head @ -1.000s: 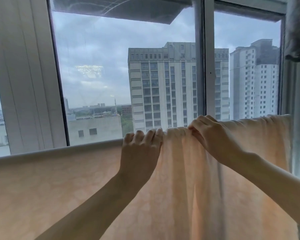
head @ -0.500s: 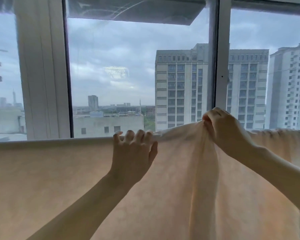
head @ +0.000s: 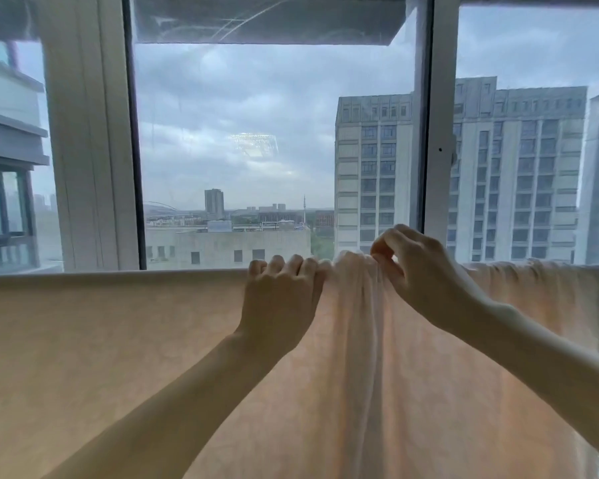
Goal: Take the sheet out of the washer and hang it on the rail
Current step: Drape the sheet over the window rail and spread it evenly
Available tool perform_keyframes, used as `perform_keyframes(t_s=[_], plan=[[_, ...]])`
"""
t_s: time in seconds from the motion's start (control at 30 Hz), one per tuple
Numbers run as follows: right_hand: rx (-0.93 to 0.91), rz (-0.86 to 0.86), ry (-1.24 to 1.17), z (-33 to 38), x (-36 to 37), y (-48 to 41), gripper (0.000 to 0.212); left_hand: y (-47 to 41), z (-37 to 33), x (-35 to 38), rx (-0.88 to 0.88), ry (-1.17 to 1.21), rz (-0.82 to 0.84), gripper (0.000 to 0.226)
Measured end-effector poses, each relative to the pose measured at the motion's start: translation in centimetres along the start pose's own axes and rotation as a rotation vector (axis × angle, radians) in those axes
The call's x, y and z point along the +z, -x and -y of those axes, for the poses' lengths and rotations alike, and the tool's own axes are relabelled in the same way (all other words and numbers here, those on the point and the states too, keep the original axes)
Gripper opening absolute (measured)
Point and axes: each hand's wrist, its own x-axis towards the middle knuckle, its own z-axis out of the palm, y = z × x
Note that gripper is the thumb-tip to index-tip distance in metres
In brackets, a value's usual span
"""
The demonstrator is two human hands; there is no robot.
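Sheet (head: 118, 357) top in L hand (head: 281, 302), R hand (head: 419, 274)

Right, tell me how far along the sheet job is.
Done: the sheet hangs draped, smooth on the left. In hand: the left hand grips its top edge, the right hand pinches a bunched fold. Left: spread that fold and the gathered stretch on the right.

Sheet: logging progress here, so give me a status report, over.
Left grip curled over sheet top edge. Right grip pinching bunched fold. Sheet hanging, smooth left, gathered middle and right. Nothing blocking in view.
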Motion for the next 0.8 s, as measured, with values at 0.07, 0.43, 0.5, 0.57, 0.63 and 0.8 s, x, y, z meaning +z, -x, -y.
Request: perform_keyframes(t_s=[0.07, 0.43, 0.5, 0.57, 0.63, 0.8], plan=[[0.01, 0.017, -0.003, -0.7, -0.4, 0.8, 0.008, 0.1, 0.0, 0.3, 0.003, -0.026, -0.033, 0.041], [0.02, -0.005, 0.106, -1.7, -0.7, 1.9, 0.012, 0.0, 0.6, 1.1, 0.031, -0.048, -0.056, 0.038], [0.03, -0.01, 0.134, -2.0, -0.7, 2.2, 0.011, 0.0, 0.7, 1.2, 0.032, -0.042, -0.057, 0.037], [0.048, -0.012, 0.13, -2.5, -0.7, 2.5, 0.011, 0.0, 0.8, 1.2, 0.035, -0.036, -0.05, 0.037], [0.07, -0.009, 0.112, -3.0, -0.9, 2.5, 0.017, 0.0, 0.9, 1.2, 0.038, -0.018, -0.038, 0.038], [0.022, 0.018, 0.167, -2.8, -1.0, 2.1, 0.014, 0.0, 0.9, 1.2, 0.054, 0.005, -0.058, 0.042]])
